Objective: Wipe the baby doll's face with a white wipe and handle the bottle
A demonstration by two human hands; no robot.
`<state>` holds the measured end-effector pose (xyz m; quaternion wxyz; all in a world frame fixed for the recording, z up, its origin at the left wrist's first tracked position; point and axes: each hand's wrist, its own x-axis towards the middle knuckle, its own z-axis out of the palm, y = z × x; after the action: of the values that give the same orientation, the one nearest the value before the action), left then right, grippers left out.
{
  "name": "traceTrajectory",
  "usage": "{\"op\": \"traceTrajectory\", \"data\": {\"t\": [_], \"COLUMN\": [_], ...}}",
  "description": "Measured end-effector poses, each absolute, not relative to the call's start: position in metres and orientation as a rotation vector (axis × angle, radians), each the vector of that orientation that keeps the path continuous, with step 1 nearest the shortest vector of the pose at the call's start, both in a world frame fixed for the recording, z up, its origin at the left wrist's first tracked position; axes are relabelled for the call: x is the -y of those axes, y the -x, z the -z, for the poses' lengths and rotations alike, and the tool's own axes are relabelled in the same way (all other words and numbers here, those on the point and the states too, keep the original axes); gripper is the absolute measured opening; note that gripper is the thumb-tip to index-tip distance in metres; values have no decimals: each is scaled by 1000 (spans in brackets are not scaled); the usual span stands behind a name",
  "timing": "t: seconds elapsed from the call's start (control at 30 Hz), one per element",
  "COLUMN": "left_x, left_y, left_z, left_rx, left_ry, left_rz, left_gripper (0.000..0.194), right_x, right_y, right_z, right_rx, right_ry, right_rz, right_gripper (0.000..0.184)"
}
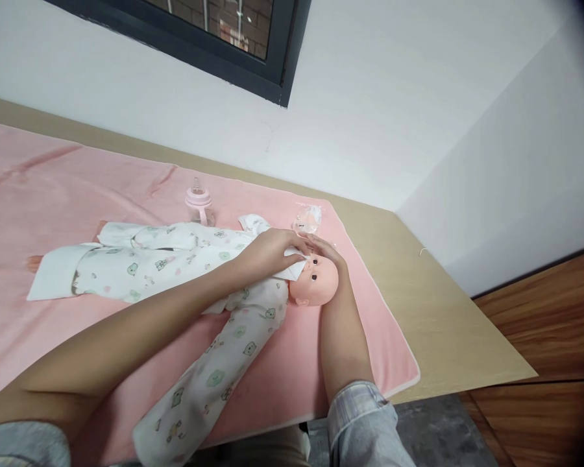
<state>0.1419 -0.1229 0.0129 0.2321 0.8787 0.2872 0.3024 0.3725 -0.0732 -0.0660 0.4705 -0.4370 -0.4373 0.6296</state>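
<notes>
left hand (271,250), half curled, touches white cloth (295,268)

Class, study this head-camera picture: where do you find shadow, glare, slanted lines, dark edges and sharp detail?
In the head view: the pink blanket darkens beneath the left forearm; the clear plastic item shows bright glints; the window frame runs aslant; the upper-right corner fades into blurred darkness; the doll's eyes look reasonably sharp.

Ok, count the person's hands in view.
2: the left hand is at the white cloth by the doll's head; the right hand is on the head's far side.
</notes>
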Motion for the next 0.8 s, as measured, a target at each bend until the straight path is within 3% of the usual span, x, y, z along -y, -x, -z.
{"op": "traceTrajectory", "data": {"t": [0.17, 0.33, 0.53, 0.8], "left_x": [112, 96, 88, 89], "left_y": [-131, -108, -89, -85], "left_z": [-21, -35, -48, -52], "left_rx": [-794, -914, -1022, -1036], "left_ry": [-2315, -2298, -2289, -2297], "left_rz": [-897, -880, -896, -892], "left_gripper": [26, 53, 67, 82], "right_x": [75, 73, 92, 138], "right_y": [-375, -388, -383, -318], "right_z": [69, 53, -11, -75], "right_rx": [1073, 1153, 1518, 2058], "right_ry": [1025, 996, 981, 993], "right_rz": [-1562, -1503, -1283, -1052], "right_gripper": [36, 43, 24, 30]}}
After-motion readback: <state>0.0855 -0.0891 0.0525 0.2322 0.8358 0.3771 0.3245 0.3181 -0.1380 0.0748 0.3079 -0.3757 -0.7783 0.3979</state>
